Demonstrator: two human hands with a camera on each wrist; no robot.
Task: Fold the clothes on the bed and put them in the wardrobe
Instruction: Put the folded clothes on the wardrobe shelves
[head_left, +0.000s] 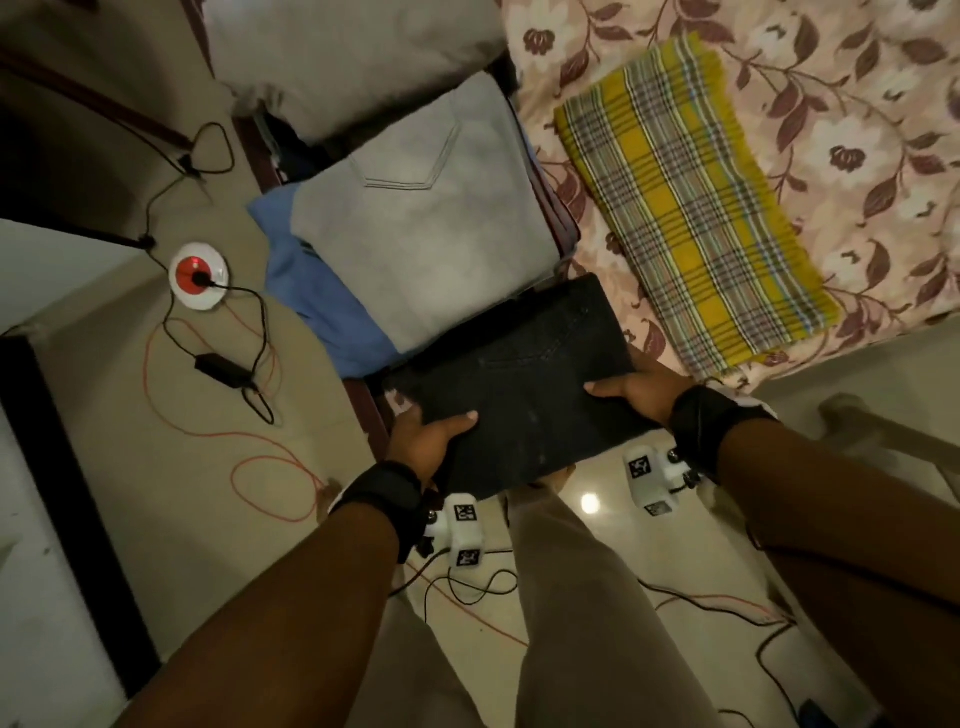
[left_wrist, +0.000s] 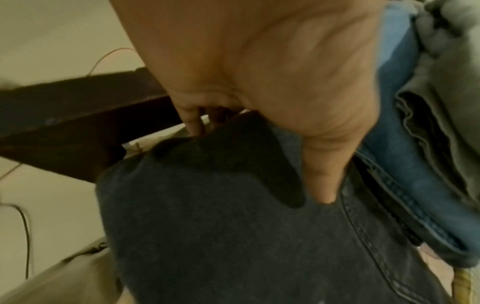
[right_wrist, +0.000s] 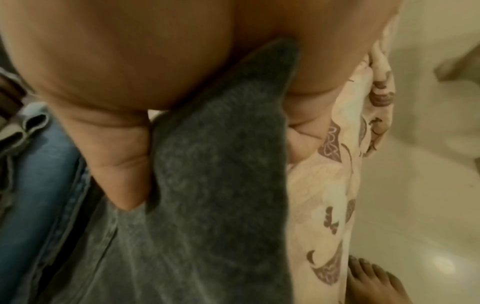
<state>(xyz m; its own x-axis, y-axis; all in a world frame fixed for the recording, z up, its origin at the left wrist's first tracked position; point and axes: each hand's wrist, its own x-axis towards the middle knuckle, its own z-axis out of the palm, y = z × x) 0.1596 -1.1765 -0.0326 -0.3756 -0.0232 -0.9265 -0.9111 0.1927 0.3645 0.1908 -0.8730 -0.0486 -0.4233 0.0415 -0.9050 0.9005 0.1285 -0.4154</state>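
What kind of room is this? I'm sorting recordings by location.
Most likely a bedroom: a bed with a floral sheet, folded clothes stacked at its edge such as grey trousers, and a pillow.

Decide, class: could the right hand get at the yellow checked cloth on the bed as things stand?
Probably not yet. The right hand grips the black jeans together with the left hand. The cloth lies uncovered on the bed, on the right hand's side, with nothing between, so once the jeans are let go the way looks free.

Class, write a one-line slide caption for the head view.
Both hands, left and right, grip folded black jeans at the bed's edge.
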